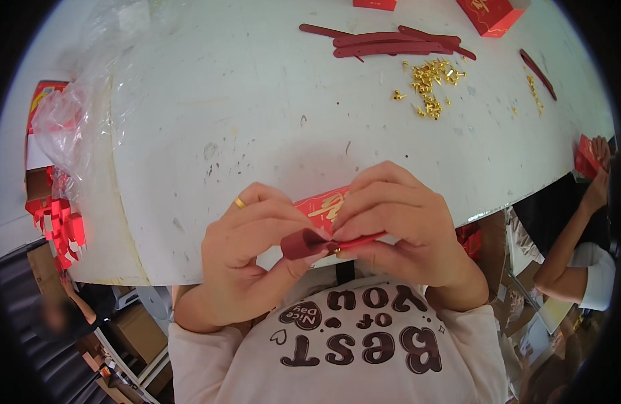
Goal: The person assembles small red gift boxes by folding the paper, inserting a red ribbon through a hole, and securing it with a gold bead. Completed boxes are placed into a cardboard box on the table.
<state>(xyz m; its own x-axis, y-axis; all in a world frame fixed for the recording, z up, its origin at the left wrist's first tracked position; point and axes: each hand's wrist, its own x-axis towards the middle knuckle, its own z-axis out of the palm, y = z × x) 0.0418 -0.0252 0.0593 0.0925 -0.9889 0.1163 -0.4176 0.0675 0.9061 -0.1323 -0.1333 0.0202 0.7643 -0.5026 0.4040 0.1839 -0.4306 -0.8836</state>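
Close in front of my body, both hands work on a small red box (pixel 319 204) with gold lettering. My left hand (pixel 246 246), a ring on one finger, pinches a dark red strap (pixel 301 244) that curls into a loop beside the box edge. The fingers of my right hand (pixel 401 219) are closed on the box near its edge, with the thumb underneath. Between the two hands a tiny gold fastener (pixel 337 250) shows where strap and box meet. My fingers hide much of the box.
Farther out lie stacked dark red straps (pixel 391 46) and a pile of gold fasteners (pixel 430 84). Another red box (pixel 495 15) stands far right. Clear plastic wrap (pixel 61 124) and red box pieces (pixel 58 225) are at left. At right, another person's hand (pixel 600 153) holds a red box.
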